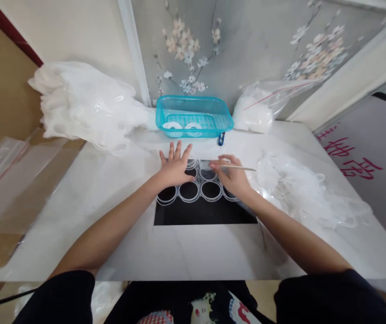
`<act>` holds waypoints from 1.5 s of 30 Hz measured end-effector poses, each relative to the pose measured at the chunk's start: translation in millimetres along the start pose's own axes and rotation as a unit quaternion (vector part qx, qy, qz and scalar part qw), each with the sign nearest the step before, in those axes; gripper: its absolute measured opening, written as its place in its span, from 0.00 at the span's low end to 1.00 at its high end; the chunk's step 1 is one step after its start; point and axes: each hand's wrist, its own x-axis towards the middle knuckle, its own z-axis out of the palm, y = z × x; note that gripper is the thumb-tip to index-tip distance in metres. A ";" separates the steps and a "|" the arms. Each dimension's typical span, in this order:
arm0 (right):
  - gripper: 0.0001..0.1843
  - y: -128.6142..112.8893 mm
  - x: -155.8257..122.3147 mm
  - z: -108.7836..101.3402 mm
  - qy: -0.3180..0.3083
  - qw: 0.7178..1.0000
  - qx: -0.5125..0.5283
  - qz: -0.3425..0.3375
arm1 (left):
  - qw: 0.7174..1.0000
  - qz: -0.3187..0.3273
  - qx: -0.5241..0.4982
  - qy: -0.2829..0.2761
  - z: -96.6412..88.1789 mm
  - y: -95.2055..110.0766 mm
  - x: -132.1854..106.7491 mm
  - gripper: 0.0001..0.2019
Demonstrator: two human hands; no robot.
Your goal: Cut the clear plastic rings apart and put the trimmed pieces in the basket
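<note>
My left hand (pixel 175 165) lies flat with its fingers spread on a clear plastic sheet of joined rings (pixel 190 191), which rests on a black mat (pixel 206 215) in the middle of the white table (pixel 118 198). My right hand (pixel 231 175) is closed in a pinch on a thin stick-like tool (pixel 238 168). The tool points to the right while the fingertips sit over the upper rings of the sheet.
A turquoise basket (pixel 194 116) holding two white rings stands at the back with a small blue item (pixel 221 138) in front. Heaps of clear plastic pieces lie at back left (pixel 81 105) and right (pixel 301 189). A bag (pixel 256 110) sits at the back right.
</note>
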 end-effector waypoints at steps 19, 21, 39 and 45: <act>0.11 0.3 -42.9 15.1 -0.056 0.995 0.064 0.049 | 0.998 0.031 0.048 -0.038 12.2 23.7 34.3 0.59; 0.10 3.2 -33.5 10.3 -0.069 0.997 -0.017 -0.029 | 0.996 0.021 0.063 -0.066 9.1 27.7 36.6 0.59; 0.17 42.1 -60.7 -18.3 0.025 0.991 0.082 0.107 | 0.993 0.102 0.053 0.004 16.1 69.3 32.3 0.53; 0.17 42.9 -55.7 -17.4 0.015 0.982 0.137 0.131 | 0.994 0.097 0.054 0.013 27.6 72.9 43.5 0.51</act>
